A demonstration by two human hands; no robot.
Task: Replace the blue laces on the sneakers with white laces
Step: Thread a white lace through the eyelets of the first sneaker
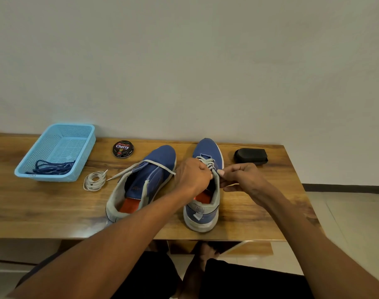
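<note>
Gripping the white lace (206, 164) at the upper eyelets of the right sneaker (202, 186), your left hand (192, 175) and right hand (241, 178) pinch it from either side of the tongue. One free end trails left from your left hand across the unlaced left sneaker (141, 182). Blue laces (51, 167) lie in the basket (54, 152), well apart from both hands.

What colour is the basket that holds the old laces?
The basket is light blue, with a mesh pattern of small holes; the head view shows it clearly.
</note>
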